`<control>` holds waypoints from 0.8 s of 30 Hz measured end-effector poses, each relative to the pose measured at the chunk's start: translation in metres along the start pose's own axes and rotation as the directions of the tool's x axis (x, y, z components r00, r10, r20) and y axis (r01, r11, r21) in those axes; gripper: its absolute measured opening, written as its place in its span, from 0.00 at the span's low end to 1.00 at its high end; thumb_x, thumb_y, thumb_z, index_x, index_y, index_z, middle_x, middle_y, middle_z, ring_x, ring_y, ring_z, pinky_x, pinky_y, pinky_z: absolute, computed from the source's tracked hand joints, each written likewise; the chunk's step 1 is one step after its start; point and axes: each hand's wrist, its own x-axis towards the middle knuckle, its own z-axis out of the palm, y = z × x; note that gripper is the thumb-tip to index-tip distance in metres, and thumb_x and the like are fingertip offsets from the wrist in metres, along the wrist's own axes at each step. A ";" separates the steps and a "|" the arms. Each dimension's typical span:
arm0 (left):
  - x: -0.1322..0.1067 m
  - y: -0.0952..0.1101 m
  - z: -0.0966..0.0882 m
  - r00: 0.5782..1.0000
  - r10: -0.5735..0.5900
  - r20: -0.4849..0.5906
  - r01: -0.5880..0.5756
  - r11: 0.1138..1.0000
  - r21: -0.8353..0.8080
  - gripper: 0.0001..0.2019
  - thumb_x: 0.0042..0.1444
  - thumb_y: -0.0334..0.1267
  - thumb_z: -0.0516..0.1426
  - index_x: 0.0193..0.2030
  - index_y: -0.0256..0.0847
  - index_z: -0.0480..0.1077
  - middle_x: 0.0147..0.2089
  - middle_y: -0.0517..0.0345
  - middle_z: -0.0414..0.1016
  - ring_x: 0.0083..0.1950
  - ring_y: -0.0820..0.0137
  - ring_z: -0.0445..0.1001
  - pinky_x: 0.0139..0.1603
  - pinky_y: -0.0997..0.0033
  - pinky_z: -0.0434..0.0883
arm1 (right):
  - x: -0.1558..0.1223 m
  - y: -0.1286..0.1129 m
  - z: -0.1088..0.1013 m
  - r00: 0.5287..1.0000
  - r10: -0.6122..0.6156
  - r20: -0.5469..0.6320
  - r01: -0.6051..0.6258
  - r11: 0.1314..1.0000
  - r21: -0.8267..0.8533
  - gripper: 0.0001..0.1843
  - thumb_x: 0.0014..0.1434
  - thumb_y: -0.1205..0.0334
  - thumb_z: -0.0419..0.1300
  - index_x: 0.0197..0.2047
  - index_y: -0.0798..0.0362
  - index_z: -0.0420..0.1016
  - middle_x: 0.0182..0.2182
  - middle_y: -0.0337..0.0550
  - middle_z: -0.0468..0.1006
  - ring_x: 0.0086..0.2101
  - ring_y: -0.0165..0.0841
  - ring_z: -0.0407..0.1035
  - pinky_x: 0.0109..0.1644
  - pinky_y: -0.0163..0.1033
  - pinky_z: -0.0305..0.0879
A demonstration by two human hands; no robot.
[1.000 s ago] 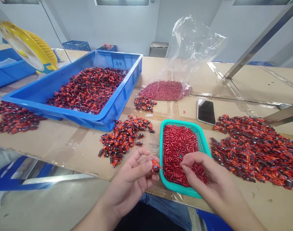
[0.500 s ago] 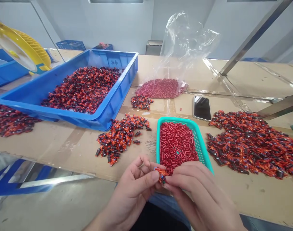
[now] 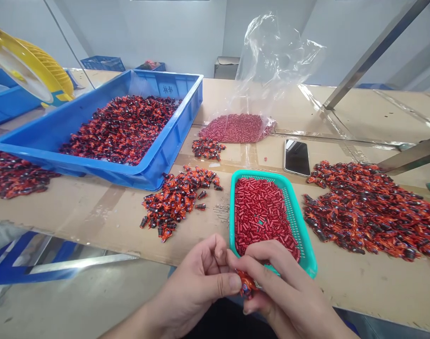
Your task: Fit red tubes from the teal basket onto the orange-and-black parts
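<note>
**Our two hands pinched together, low in the view**

Our left hand point(image 3: 195, 285) sits with its fingers curled upward and its left thumb point(image 3: 220, 283) stretched across toward our right hand point(image 3: 282, 294), whose right fingers point(image 3: 262, 275) bend over and down to meet it, tips closed in a tight pinch. Our left forearm point(image 3: 130, 325) and right forearm point(image 3: 333, 327) rise from the bottom edge and angle inward. The overlapping fingers make the exact contact somewhat hard to read.

Right hand point(image 3: 283, 294) half hides the wrapped piece point(image 3: 246, 284) (blurred, too); far-left heap point(image 3: 13, 174) cut off.
</note>
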 end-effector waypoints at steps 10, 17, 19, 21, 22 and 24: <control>0.030 0.036 -0.027 0.902 0.413 0.123 -0.198 0.143 0.970 0.05 0.66 0.35 0.60 0.48 0.42 0.71 0.46 0.52 0.80 0.49 0.61 0.76 0.53 0.57 0.74 | -0.025 0.064 -0.062 0.960 0.252 -0.124 -0.279 0.910 -0.306 0.16 0.72 0.48 0.57 0.57 0.45 0.75 0.49 0.48 0.81 0.47 0.39 0.78 0.47 0.40 0.76; 0.057 0.055 -0.064 0.810 0.553 0.195 -0.155 -0.118 0.981 0.11 0.60 0.21 0.55 0.36 0.39 0.77 0.44 0.43 0.81 0.57 0.48 0.70 0.66 0.34 0.57 | -0.055 0.154 -0.125 0.879 0.273 -0.391 -0.477 0.503 -0.721 0.42 0.67 0.25 0.44 0.35 0.55 0.81 0.29 0.62 0.81 0.31 0.50 0.75 0.35 0.53 0.64; 0.058 0.055 -0.067 0.789 0.569 0.232 -0.208 -0.109 0.972 0.11 0.61 0.23 0.56 0.39 0.40 0.78 0.44 0.44 0.82 0.56 0.50 0.72 0.66 0.36 0.58 | -0.052 0.150 -0.123 0.884 0.232 -0.406 -0.467 0.485 -0.739 0.39 0.70 0.30 0.46 0.39 0.57 0.82 0.32 0.64 0.81 0.34 0.52 0.75 0.38 0.54 0.64; 0.055 0.052 -0.065 0.770 0.580 0.266 -0.279 -0.069 0.958 0.11 0.64 0.27 0.55 0.44 0.42 0.79 0.47 0.46 0.83 0.54 0.53 0.75 0.65 0.42 0.63 | -0.044 0.133 -0.109 0.905 0.174 -0.388 -0.419 0.518 -0.746 0.35 0.73 0.36 0.47 0.47 0.60 0.80 0.39 0.66 0.81 0.41 0.54 0.75 0.43 0.56 0.66; 0.052 0.051 -0.063 0.766 0.580 0.277 -0.316 -0.035 0.948 0.11 0.66 0.29 0.55 0.46 0.43 0.79 0.48 0.47 0.83 0.54 0.56 0.76 0.63 0.46 0.67 | -0.038 0.122 -0.099 0.926 0.151 -0.346 -0.369 0.558 -0.743 0.31 0.74 0.40 0.47 0.50 0.58 0.80 0.42 0.63 0.81 0.44 0.52 0.74 0.46 0.55 0.67; 0.045 0.047 -0.056 0.770 0.572 0.283 -0.378 0.052 0.924 0.10 0.69 0.33 0.54 0.48 0.42 0.78 0.48 0.50 0.83 0.50 0.61 0.80 0.56 0.58 0.75 | -0.024 0.101 -0.074 0.972 0.123 -0.202 -0.232 0.660 -0.714 0.22 0.76 0.49 0.48 0.51 0.52 0.79 0.44 0.53 0.82 0.46 0.44 0.74 0.50 0.49 0.70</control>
